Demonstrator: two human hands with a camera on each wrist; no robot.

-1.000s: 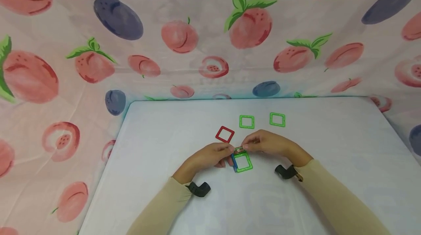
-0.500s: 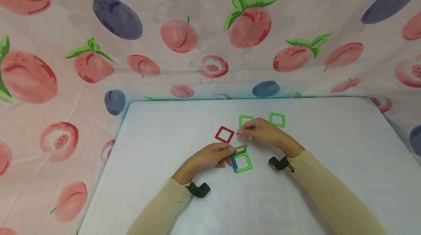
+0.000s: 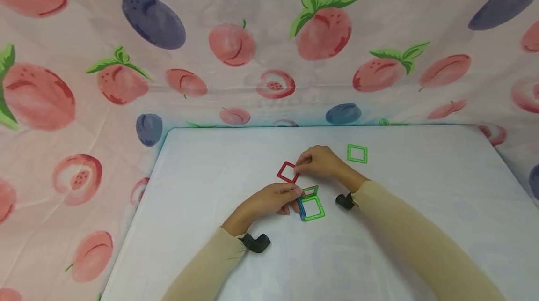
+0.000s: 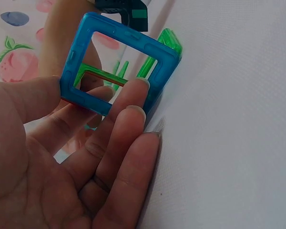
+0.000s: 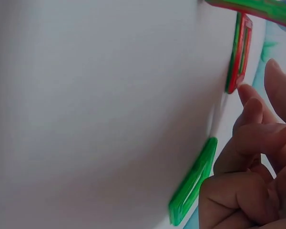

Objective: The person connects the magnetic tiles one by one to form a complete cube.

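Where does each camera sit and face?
Head: head-worn, facing forward and down at the white table; left hand, right hand, sleeves show.
Left wrist: on that wrist, facing blue square frame; left fingers, right arm show.
Right wrist: likewise, facing red square frame; right fingers show.
Shared, head and left wrist: blue square frame.

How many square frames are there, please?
6, maybe more hidden: blue in left hand, flat green and raised green adjoining, red by right hand, green behind hand, another farther right.

Screened-off corner, home or studio can't tell: white worktop (image 3: 219, 160) with fruit-print cloth (image 3: 269, 48) hanging behind and at sides, rest of room hidden
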